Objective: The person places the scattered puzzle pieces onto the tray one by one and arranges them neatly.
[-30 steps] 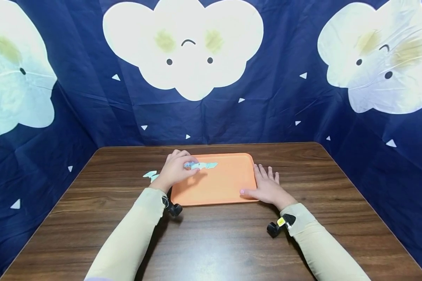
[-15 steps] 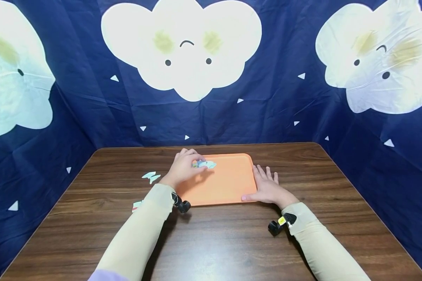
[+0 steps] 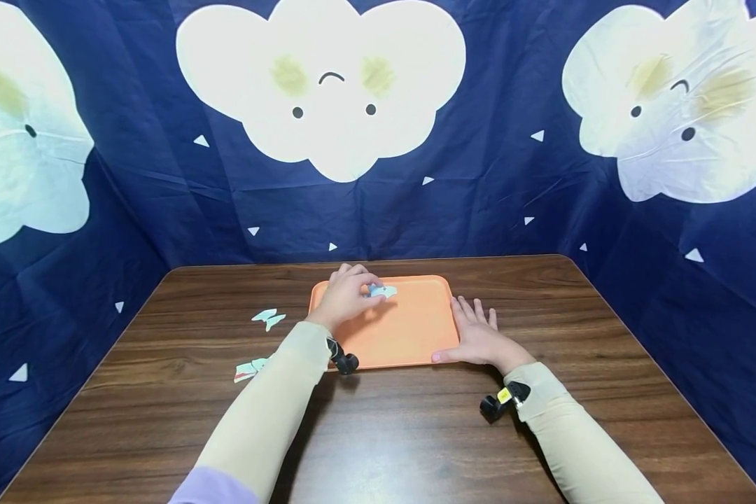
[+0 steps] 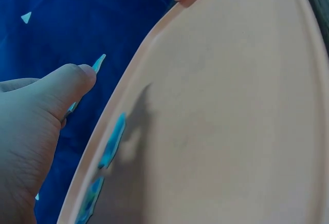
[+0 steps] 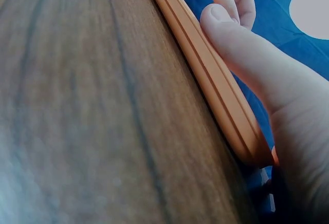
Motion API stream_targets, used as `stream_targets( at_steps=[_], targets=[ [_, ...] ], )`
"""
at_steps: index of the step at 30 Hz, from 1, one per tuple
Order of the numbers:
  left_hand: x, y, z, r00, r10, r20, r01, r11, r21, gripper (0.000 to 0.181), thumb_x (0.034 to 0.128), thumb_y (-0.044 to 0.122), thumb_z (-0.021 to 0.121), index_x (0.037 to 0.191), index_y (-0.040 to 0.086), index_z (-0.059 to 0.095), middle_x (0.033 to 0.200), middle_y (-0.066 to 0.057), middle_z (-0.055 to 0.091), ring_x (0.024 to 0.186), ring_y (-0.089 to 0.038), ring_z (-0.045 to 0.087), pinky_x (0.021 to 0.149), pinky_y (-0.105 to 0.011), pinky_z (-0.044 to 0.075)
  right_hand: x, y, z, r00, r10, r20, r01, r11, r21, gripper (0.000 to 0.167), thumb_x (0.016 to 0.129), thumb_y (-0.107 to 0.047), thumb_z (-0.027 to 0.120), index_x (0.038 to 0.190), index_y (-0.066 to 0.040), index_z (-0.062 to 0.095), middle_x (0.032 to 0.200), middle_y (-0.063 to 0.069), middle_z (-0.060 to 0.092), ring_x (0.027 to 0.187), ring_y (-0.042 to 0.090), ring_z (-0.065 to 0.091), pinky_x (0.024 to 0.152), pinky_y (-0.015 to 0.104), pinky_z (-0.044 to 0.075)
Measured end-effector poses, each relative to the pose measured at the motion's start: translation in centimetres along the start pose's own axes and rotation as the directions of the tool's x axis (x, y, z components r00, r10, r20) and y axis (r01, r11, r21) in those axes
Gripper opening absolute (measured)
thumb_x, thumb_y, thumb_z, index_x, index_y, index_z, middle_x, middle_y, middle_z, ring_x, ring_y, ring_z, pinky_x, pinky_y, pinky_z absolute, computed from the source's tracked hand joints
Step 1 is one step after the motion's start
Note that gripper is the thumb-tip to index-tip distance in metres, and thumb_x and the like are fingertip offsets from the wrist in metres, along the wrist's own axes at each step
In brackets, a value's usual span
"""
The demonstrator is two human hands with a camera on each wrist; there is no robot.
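Note:
My left hand [image 3: 346, 297] is over the left part of the orange tray [image 3: 409, 336], pinching a thin, flat, light-blue piece with an irregular outline [image 3: 387, 291] between thumb and fingers. In the left wrist view this piece [image 4: 99, 63] is seen edge-on, apart from the tray. Two blue flat pieces [image 4: 113, 141] lie on the tray along its far rim there; in the head view the left hand mostly covers that spot. My right hand [image 3: 479, 339] rests at the tray's right edge with fingers spread, its thumb [image 5: 241, 44] at the near rim.
Left of the tray, light-blue flat pieces [image 3: 268, 318] lie on the brown wooden table [image 3: 416, 434]. Nearer, pieces with a red patch [image 3: 247, 370] lie partly behind the left sleeve. A dark blue cloth [image 3: 365, 217] with white clouds stands around the table's back and sides.
My left hand has moved right across the tray with the light-blue piece in its fingers. More pieces on the table at left have come into view. The right hand has stayed at the tray's edge.

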State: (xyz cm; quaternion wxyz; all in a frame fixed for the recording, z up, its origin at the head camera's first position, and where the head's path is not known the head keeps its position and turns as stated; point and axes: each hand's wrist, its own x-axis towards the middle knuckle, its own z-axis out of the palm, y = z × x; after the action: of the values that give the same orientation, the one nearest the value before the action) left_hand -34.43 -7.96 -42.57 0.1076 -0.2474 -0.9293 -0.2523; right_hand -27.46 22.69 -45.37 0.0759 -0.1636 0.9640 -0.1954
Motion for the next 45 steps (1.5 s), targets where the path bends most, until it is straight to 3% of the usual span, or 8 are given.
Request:
stream_targets(
  at_steps=[16, 23, 35, 45],
  targets=[
    [1.9, 1.3, 2.2, 0.997, -0.052, 0.060, 0.047, 0.996, 0.069, 0.028, 0.0888, 0.044, 0.076, 0.112, 0.027, 0.075, 0.109, 0.004, 0.058, 0.106, -0.023, 0.041, 0.095, -0.045, 0.033, 0.2, -0.1, 0.0, 1.000, 0.005, 0.002, -0.005, 1.000, -0.010, 0.138, 0.070, -0.080, 0.070, 0.162, -0.004, 0.001, 0.166, 0.025, 0.003, 0.150, 0.052, -0.006, 0.111, 0.074, -0.006],
    [2.2, 1.8, 3.0, 0.993, -0.094, 0.076, 0.087, 0.993, 0.082, 0.031, 0.0898, 0.045, 0.075, 0.116, 0.028, 0.075, 0.110, 0.004, 0.058, 0.106, -0.023, 0.040, 0.097, -0.044, 0.032, 0.1, -0.1, -0.3, 1.000, 0.008, 0.010, -0.008, 1.000, -0.007, 0.138, 0.070, -0.079, 0.070, 0.161, -0.003, 0.002, 0.166, 0.026, 0.003, 0.150, 0.052, -0.006, 0.110, 0.074, -0.006],
    [2.4, 2.1, 4.2, 0.989, -0.099, 0.109, 0.083, 0.986, 0.144, 0.032, 0.0922, 0.044, 0.072, 0.119, 0.026, 0.074, 0.117, 0.004, 0.060, 0.104, -0.024, 0.040, 0.093, -0.043, 0.033, 0.2, 0.0, -0.2, 1.000, 0.009, 0.011, -0.009, 1.000, -0.005, 0.139, 0.068, -0.083, 0.069, 0.162, -0.006, 0.000, 0.167, 0.023, 0.003, 0.150, 0.050, -0.006, 0.112, 0.072, -0.006],
    [2.4, 2.3, 4.7, 0.984, -0.129, 0.124, 0.112, 0.985, 0.135, 0.034, 0.0928, 0.048, 0.070, 0.121, 0.029, 0.073, 0.121, 0.006, 0.059, 0.103, -0.024, 0.037, 0.091, -0.042, 0.030, 0.0, -0.1, -0.1, 1.000, 0.013, 0.018, -0.013, 1.000, -0.004, 0.139, 0.069, -0.082, 0.069, 0.162, -0.005, 0.000, 0.167, 0.024, 0.002, 0.150, 0.051, -0.007, 0.111, 0.073, -0.007]
  ],
)
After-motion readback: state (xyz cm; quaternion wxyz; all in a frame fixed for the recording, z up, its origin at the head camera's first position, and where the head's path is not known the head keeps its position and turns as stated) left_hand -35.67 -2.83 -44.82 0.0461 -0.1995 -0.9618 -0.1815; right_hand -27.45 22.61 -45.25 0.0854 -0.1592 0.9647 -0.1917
